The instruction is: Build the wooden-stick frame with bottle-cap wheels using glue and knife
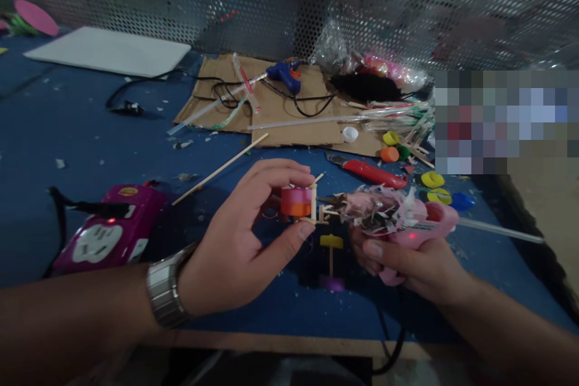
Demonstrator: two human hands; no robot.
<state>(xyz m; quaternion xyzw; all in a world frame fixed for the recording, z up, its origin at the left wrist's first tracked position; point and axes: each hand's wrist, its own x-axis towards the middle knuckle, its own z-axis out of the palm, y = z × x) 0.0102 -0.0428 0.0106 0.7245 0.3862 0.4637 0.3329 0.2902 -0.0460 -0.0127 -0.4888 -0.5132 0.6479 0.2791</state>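
Your left hand pinches a small stick frame, your right hand grips a pink glue gun; blue tabletop stretches between them and its light-brown front edge.

The pink glue gun (nozzle dark) points at a wooden stick frame

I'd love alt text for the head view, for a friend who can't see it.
A person's right hand points a pink glue gun at a wooden-stick frame with a pink-and-orange piece, held in the left hand. On the blue table lie cardboard under a blue glue gun, a red utility knife and colorful caps.
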